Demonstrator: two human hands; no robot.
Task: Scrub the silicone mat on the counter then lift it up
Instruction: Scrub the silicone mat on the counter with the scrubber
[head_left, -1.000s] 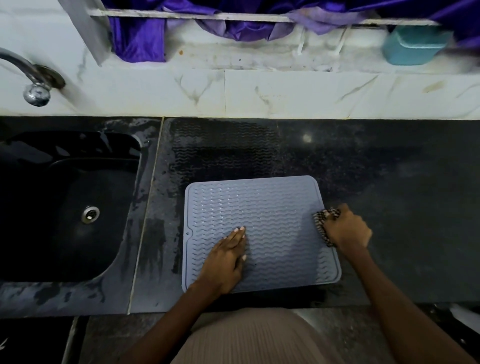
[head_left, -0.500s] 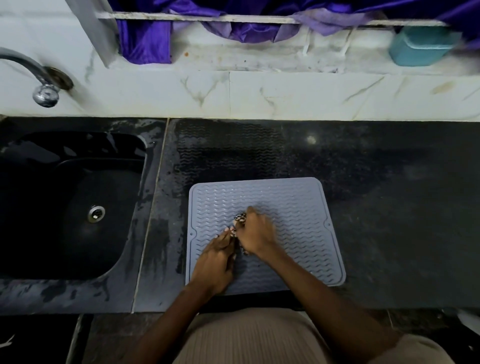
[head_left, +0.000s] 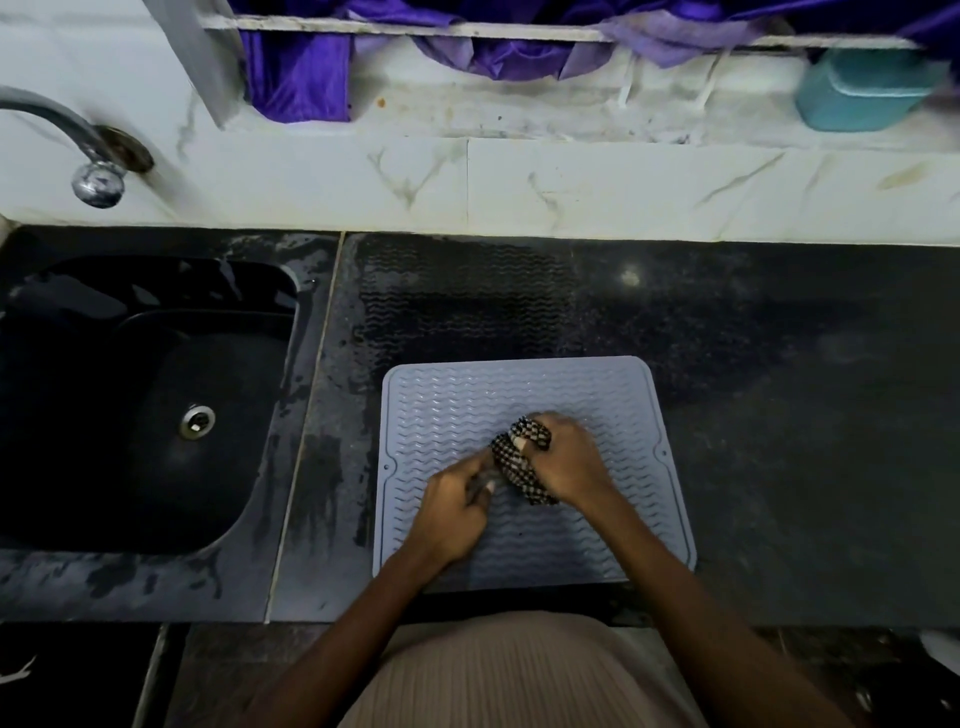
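Observation:
A grey-blue silicone mat (head_left: 613, 415) with a wavy ribbed surface lies flat on the black counter (head_left: 779, 415), near its front edge. My right hand (head_left: 566, 457) is over the middle of the mat, closed around a black-and-white checkered scrubber (head_left: 519, 462) that presses on the mat. My left hand (head_left: 452, 509) rests on the mat just left of the scrubber, fingers curled down against the surface; it looks blurred and holds nothing that I can see.
A black sink (head_left: 145, 395) with a metal drain lies to the left, a tap (head_left: 88, 150) above it. A wavy wet imprint (head_left: 467, 301) marks the counter behind the mat. A teal container (head_left: 862, 88) and purple cloth (head_left: 301, 67) sit on the white ledge.
My right hand swept the scrubber from the mat's right edge to its middle, next to my left hand. The left hand's flat fingers have curled. The mat stays in place.

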